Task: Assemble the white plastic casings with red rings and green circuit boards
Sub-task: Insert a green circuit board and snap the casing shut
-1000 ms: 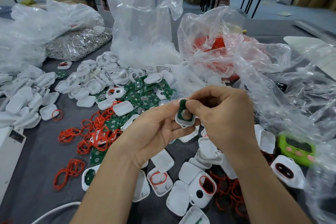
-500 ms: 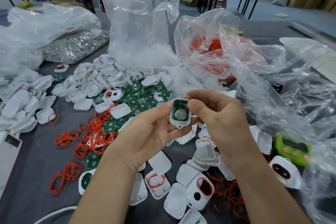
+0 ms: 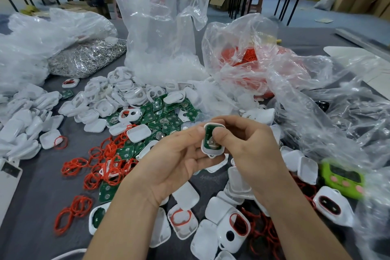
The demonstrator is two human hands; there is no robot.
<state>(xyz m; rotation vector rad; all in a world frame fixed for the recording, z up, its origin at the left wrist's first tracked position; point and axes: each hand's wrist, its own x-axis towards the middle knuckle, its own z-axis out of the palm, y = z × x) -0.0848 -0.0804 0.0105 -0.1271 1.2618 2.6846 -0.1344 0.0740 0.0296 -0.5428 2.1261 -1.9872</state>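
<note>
A white plastic casing [image 3: 211,150] with a green circuit board [image 3: 208,132] and a round silver battery inside is held above the table centre. My left hand [image 3: 175,160] grips it from the left and below. My right hand [image 3: 249,145] holds its right side, thumb pressed on the board. Loose red rings [image 3: 99,167] lie in a heap to the left. Green boards [image 3: 162,114] are piled beyond my hands, and white casing halves [image 3: 95,108] are spread around them.
Clear plastic bags stand behind: one with white parts [image 3: 164,48], one with red rings [image 3: 249,57], one with metal clips [image 3: 84,59]. A green timer [image 3: 341,177] lies at right. Casings with red rings [image 3: 234,228] sit near the front edge. A person sits far back.
My right thumb has moved onto the circuit board inside the casing. Both hands stay close together on the casing, which now tilts a little more upright.
</note>
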